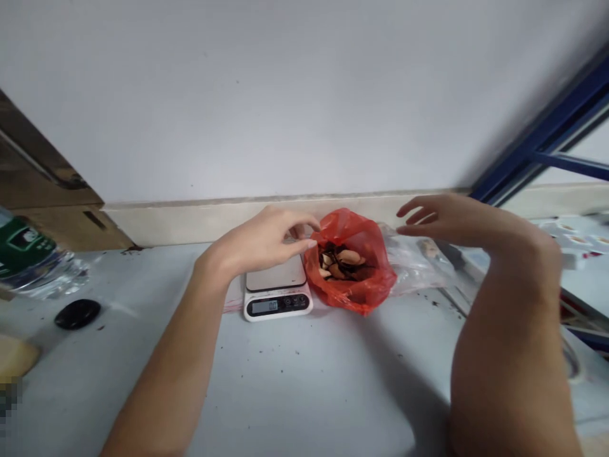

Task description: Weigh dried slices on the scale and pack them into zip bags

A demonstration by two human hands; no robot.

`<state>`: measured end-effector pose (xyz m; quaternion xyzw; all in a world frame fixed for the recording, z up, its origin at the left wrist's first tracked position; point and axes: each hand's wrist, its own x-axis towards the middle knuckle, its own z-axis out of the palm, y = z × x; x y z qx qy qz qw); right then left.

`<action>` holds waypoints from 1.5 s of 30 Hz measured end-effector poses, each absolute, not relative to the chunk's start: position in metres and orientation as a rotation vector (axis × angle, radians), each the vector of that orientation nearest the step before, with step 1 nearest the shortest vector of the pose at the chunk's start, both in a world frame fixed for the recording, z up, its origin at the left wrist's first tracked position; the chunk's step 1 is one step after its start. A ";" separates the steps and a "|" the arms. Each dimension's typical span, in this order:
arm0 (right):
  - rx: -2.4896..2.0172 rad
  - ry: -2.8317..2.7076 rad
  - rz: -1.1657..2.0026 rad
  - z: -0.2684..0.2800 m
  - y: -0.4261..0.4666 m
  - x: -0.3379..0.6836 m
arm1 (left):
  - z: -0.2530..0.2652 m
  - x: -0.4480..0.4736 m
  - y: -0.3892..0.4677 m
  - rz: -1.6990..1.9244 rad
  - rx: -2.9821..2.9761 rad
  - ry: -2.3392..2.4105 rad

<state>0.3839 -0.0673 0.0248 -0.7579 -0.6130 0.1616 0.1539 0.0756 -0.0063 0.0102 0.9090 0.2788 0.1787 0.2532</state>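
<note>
A red plastic bag [349, 295] stands with its mouth open beside a white digital kitchen scale [278, 280]. Dried brown and pale slices [349, 257] with dark pieces lie inside it. My left hand [259, 241] reaches over the scale, thumb and fingers apart, its fingertips at the bag's left rim; whether they touch it I cannot tell. To the right of the bag, my right hand [442, 219] hangs in the air with loosely spread fingers and holds nothing. The scale's display appears to read 0.0, and part of its plate is hidden under my left hand.
Clear plastic bags [416, 263] lie right of the red bag. At the left are a water bottle [33, 254], a black oval object [77, 314] and a wooden box [52, 184]. A blue metal frame [533, 133] slants at the right. A wall rises behind.
</note>
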 end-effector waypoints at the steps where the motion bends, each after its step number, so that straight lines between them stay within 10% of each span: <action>1: -2.199 -1.725 0.512 0.020 -0.067 0.395 | 0.009 0.083 -0.007 0.495 2.486 0.711; 13: -2.372 -1.279 0.546 0.003 -0.067 0.401 | 0.007 0.110 -0.013 0.483 2.601 0.588; 21: -1.504 -1.258 0.265 0.035 -0.085 0.360 | 0.007 0.104 -0.008 0.948 2.370 0.832; 28: -1.022 -1.521 0.461 0.043 -0.081 0.310 | 0.002 0.097 0.001 1.032 1.885 0.721; 45: -1.400 -1.911 1.043 0.014 -0.042 0.291 | 0.001 0.066 0.017 1.149 2.084 1.205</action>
